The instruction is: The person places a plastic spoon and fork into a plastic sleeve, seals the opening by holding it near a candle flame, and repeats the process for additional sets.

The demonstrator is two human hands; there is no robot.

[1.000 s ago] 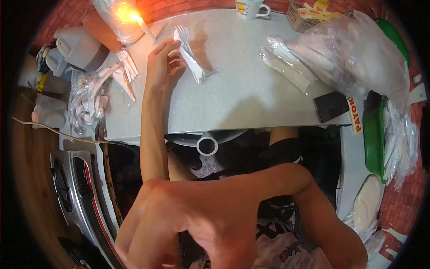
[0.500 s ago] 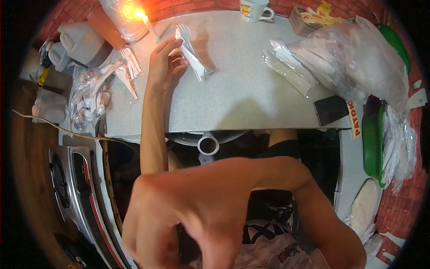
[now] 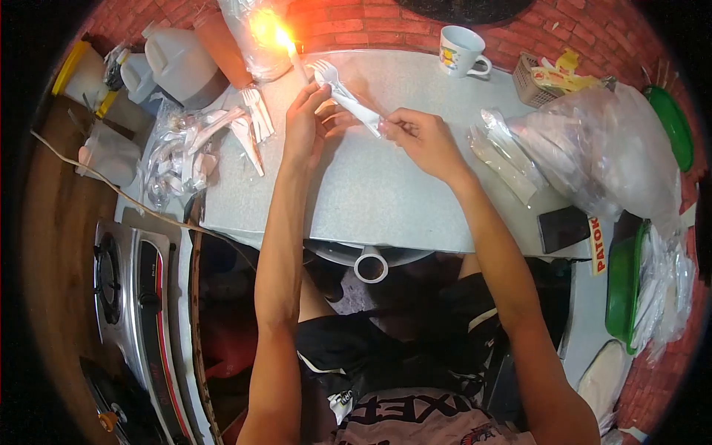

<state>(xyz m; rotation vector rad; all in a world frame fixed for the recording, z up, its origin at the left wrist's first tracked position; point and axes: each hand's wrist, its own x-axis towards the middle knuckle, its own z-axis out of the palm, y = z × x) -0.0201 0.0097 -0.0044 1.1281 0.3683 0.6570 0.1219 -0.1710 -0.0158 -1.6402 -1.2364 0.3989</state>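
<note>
A white plastic fork and spoon set [image 3: 354,106], partly in a clear wrapper, is stretched between my two hands above the table. My left hand [image 3: 305,122] pinches it just below the fork's tines. At the other end my right hand [image 3: 424,139] closes thumb and fingers on the wrapped handles. Close behind my left hand burns a lit white candle [image 3: 298,67], its flame leaning up and left. More plastic forks [image 3: 257,115] lie on the table left of my left hand, beside a clear bag of plastic cutlery [image 3: 178,152].
Plastic jugs [image 3: 178,63] stand at the back left. A mug [image 3: 457,53] and a small basket [image 3: 532,83] are at the back right. Wrapped cutlery [image 3: 508,159], a large plastic bag [image 3: 615,141] and a phone [image 3: 564,229] lie rightward. A gas stove [image 3: 133,297] sits at lower left.
My right hand has come from near my body up to the table and taken the lower end of the cutlery set. My left hand still grips its upper end. The camera view has shifted.
</note>
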